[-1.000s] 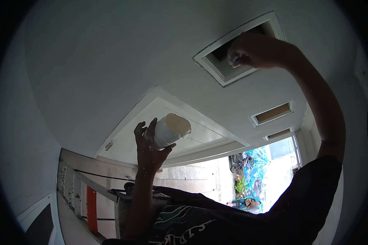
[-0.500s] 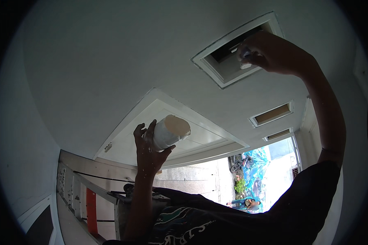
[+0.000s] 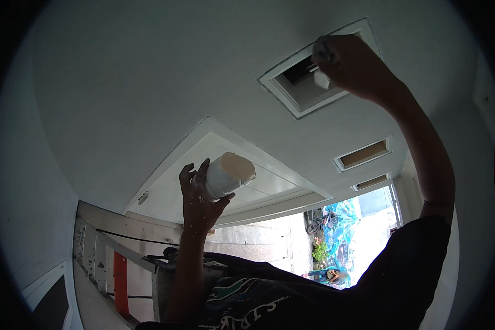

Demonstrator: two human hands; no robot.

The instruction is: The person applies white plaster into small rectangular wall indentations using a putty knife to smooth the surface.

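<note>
My left hand point(image 3: 197, 202) is wrapped round a whitish cylindrical tub point(image 3: 217, 179), fingers on one side and thumb on the other. The tub's beige end, which may be its contents, faces the upper right; pale specks dot the hand. My raised right hand point(image 3: 353, 65) is closed beside the white-framed opening point(image 3: 287, 98). Its fingers are smeared by motion and grip something blurred, with a pale tip point(image 3: 322, 80) showing below them. I cannot tell what that item is, nor whether it touches the frame. Dark greyish lines run along the frame's outer edge.
A white panelled door point(image 3: 258, 190) lies behind the tub. Two smaller framed openings point(image 3: 364, 154) line the wall on the right. At lower left stands a metal ladder point(image 3: 102, 264) with an orange part point(image 3: 120, 283). Outside are a blue tarp point(image 3: 338, 225), a motorcycle and a person.
My right hand has moved slightly up and left along the opening, and its forearm has swung left. My left hand keeps its hold on the tub, almost unmoved.
</note>
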